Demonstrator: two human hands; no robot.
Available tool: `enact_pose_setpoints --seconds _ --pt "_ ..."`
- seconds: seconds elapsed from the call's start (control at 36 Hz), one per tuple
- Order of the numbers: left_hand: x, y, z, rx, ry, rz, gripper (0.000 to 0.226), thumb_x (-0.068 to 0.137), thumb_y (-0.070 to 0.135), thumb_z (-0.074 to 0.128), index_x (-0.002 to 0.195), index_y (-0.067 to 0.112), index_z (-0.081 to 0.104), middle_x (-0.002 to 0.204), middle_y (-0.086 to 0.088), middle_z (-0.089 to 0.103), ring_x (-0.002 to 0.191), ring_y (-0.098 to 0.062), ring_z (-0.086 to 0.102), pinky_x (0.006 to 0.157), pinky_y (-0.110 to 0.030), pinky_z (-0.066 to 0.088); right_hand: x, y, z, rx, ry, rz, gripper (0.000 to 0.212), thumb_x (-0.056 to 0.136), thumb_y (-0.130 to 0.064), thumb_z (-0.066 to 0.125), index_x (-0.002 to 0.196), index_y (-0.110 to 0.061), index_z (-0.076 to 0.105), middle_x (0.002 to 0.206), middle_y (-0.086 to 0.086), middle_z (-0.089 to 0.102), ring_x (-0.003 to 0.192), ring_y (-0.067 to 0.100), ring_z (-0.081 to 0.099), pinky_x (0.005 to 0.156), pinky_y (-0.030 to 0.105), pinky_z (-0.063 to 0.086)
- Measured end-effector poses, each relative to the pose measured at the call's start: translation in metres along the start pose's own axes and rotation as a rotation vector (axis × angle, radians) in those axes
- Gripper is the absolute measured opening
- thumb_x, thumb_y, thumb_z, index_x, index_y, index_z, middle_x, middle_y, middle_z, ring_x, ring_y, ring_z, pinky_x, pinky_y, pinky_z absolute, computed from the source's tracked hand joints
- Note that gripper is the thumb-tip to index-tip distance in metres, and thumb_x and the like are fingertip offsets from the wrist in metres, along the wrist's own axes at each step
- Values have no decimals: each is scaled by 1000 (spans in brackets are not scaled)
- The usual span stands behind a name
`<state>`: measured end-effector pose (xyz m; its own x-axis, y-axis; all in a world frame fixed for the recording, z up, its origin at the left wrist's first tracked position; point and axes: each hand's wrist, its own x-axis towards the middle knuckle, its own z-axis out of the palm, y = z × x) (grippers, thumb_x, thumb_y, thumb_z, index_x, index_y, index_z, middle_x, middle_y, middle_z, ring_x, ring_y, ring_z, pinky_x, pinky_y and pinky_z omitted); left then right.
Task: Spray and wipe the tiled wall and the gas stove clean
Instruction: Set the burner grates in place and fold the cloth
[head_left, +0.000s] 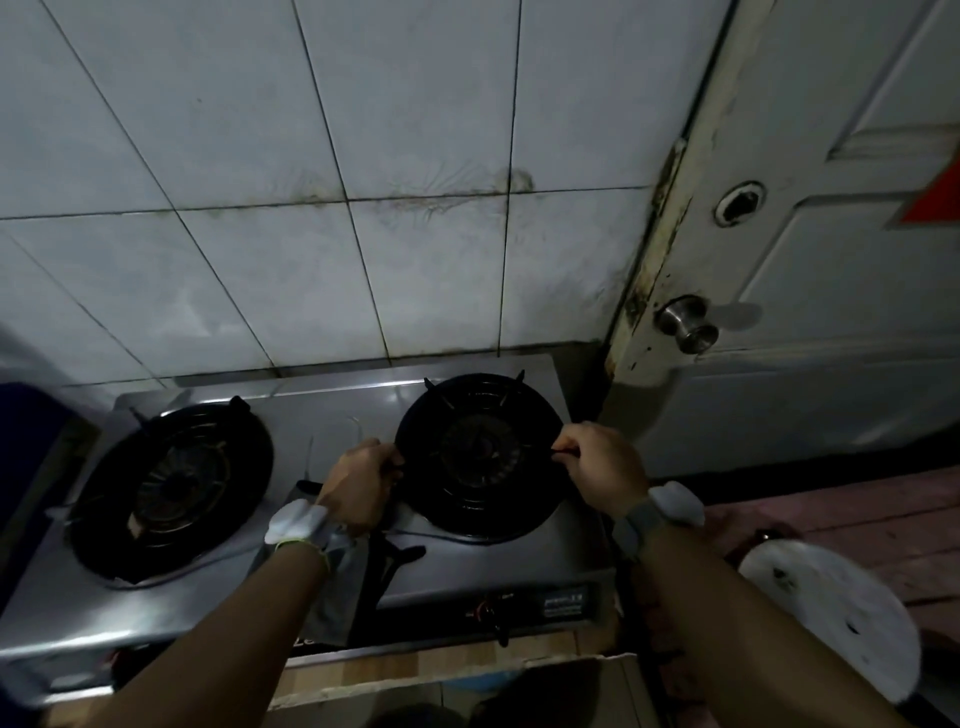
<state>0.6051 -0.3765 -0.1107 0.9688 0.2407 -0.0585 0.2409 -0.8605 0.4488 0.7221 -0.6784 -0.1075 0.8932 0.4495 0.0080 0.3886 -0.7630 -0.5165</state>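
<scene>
- Left hand (363, 480): fingers curled over the left rim of the black pan support (478, 512); clamped on it.
- Right hand (605, 470): thumb and fingers pinch the right rim, opposite the left hand; clamped likewise.
- Pan support: sits over the right burner of the gas stove (332, 415). I cannot tell whether it has left the steel top (frame is dim).
- Handling, judged: a rigid metal ring with raised prongs, stiff, moderately heavy, probably greasy and so slippery. Two opposed rim grips suit it. Keep it level with the prongs up and lift straight.
- Grey cloth (337, 592): under the left wrist, draped at the stove's front edge. Held or merely lying there, cannot tell.
- Left burner (171, 488): its own support is in place.
- The stove stands on the counter (467, 662), its back edge against the tiled wall (260, 234). Brown streaks run along the grout line above the right burner.
- Door (831, 260) with steel knob (685, 322): just right of the stove.
</scene>
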Motion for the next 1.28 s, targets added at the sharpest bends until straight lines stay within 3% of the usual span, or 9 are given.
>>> enact_pose_setpoints --seconds 0.44,0.58,0.72,0.83,0.92,0.97,1.06,1.14,1.28 --pt "5 8 -8 -38 -27 -141 18 85 16 71 103 19 75 103 -5 72 100 -25 66 77 -23 40 3 -7 -13 26 -123 24 4 89 -20 69 93 -20 71 96 2 71 90 22 64 71 26 42" --pt "-5 3 -14 -82 -68 -89 28 86 17 72 113 22 70 103 -1 69 94 -20 66 79 -22 43 1 -11 -10 34 -127 44 19 87 -23 73 105 -20 69 106 2 69 99 23 64 83 35 53" --pt "-29 -17 -26 -183 206 -152 14 92 19 67 105 18 71 95 -2 67 73 -17 60 75 -29 47 -6 -43 5 143 109 108 29 86 -29 71 113 -24 64 107 -1 58 98 18 58 82 33 51" --pt "-72 -40 -20 -106 425 -140 22 94 33 54 99 18 69 98 -6 67 88 -30 64 77 -35 49 -23 -93 39 304 143 -72 16 89 -25 67 105 -24 67 96 -6 61 82 8 58 73 20 48" --pt "-108 -58 12 50 261 80 44 95 48 44 123 19 63 123 -7 62 111 -30 59 95 -38 46 -32 -125 67 367 10 -185 15 89 -23 67 104 -22 69 90 -6 64 74 6 59 69 20 51" --pt "-129 -77 29 213 166 176 54 101 53 31 138 20 54 142 -9 54 129 -31 49 110 -42 31 -38 -146 88 370 -120 -251 15 91 -23 64 105 -20 70 90 -7 64 77 6 60 72 21 50" --pt "-135 -100 30 311 126 212 57 104 52 19 146 24 45 151 -5 46 139 -27 40 115 -39 17 -51 -162 110 359 -184 -295 16 93 -26 62 106 -20 69 90 -11 58 81 2 57 72 11 43" --pt "-116 -112 15 314 87 34 62 101 56 18 148 24 43 152 -4 45 139 -27 43 115 -40 23 -60 -170 123 357 -147 -290 15 92 -26 62 104 -21 70 86 -19 50 77 -2 53 70 6 37" --pt "-81 -76 16 259 8 -178 83 84 56 -3 157 22 19 164 -5 12 151 -28 12 120 -48 9 -65 -185 135 412 -70 -280 16 90 -25 59 102 -22 69 96 -7 65 86 4 63 78 21 51"
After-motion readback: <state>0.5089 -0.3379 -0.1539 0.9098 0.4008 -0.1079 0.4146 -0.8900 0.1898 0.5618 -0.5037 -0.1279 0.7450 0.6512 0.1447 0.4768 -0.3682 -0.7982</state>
